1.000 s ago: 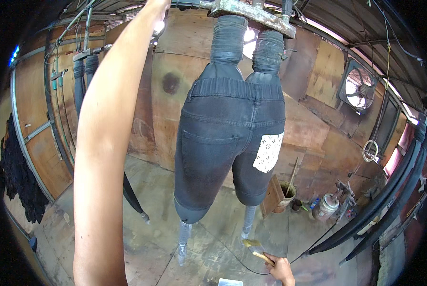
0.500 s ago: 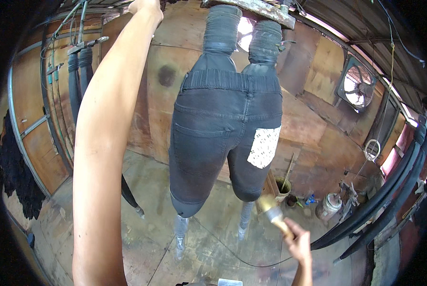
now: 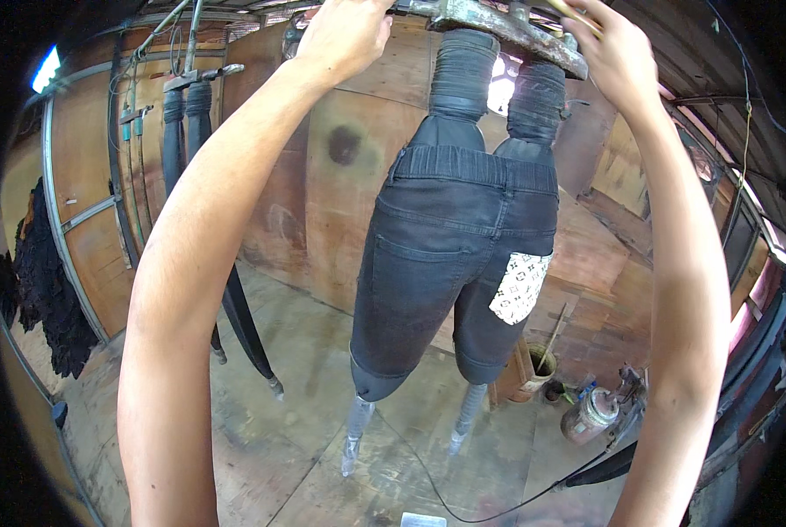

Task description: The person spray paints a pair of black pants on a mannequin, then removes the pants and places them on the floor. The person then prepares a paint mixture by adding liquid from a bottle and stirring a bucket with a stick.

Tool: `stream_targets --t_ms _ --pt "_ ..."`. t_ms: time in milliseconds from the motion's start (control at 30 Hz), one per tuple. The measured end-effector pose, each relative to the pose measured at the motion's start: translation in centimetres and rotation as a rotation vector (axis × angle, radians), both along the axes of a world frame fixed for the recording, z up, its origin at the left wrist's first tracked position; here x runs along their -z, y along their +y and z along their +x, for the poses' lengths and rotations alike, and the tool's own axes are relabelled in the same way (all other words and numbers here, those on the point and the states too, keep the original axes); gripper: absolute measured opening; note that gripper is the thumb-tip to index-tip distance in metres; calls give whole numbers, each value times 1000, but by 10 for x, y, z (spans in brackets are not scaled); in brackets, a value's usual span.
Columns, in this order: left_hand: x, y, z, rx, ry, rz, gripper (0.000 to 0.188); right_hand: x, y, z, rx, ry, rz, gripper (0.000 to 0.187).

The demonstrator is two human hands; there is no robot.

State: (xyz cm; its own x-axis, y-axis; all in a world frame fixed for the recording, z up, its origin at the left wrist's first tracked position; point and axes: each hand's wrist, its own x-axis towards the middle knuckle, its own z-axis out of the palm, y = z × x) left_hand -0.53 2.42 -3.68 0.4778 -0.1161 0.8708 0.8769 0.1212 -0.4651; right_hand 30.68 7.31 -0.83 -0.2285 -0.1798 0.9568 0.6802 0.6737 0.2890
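A pair of black denim shorts (image 3: 428, 263) is stretched over a dark two-legged form (image 3: 468, 75), which hangs by wrapped straps from a worn metal bar (image 3: 507, 33). A white patterned patch (image 3: 521, 285) covers the right back pocket. At the bar's left end, my left hand (image 3: 347, 39) looks closed around it, though the picture's upper edge cuts off part of the fingers. Beside the right end is my right hand (image 3: 620, 57), its fingers closed on the pale wooden handle of a brush (image 3: 562, 9); the bristles are out of view.
More dark leg forms (image 3: 245, 325) hang at the left, with others at the far right. A bucket (image 3: 538, 364) with a stick and a metal canister (image 3: 589, 415) stand on the floor. A cable (image 3: 437, 496) crosses the floor. Dark cloth (image 3: 50, 290) hangs at the left.
My right hand has risen with the brush from beside the lower leg to the bar. My left hand has come rightward to the bar. The view has shifted, so the shorts appear farther right.
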Motion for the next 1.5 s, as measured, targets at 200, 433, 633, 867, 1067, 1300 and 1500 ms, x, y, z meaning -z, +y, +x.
stream_targets --t_ms 200,433,633,867,1067,1300,1500 --pt "-2 4 3 -59 -44 -52 46 -42 11 -43 386 -266 -35 27" --pt "-1 13 5 -6 -70 -80 49 -26 -18 -35 475 -403 171 25" --pt "0 28 -1 -5 -127 -134 54 76 -51 1 -75 -337 240 30" --pt "1 40 -2 75 -274 -326 60 314 -122 106 -37 -424 -635 30" --pt "86 55 -12 75 -270 -298 76 542 -127 176 104 -87 -1581 30" --pt "378 38 20 898 -889 -970 82 651 -190 212 -4 184 -1911 36" --pt "471 28 39 883 -1098 -1086 131 633 -171 187 -66 220 -1828 37"
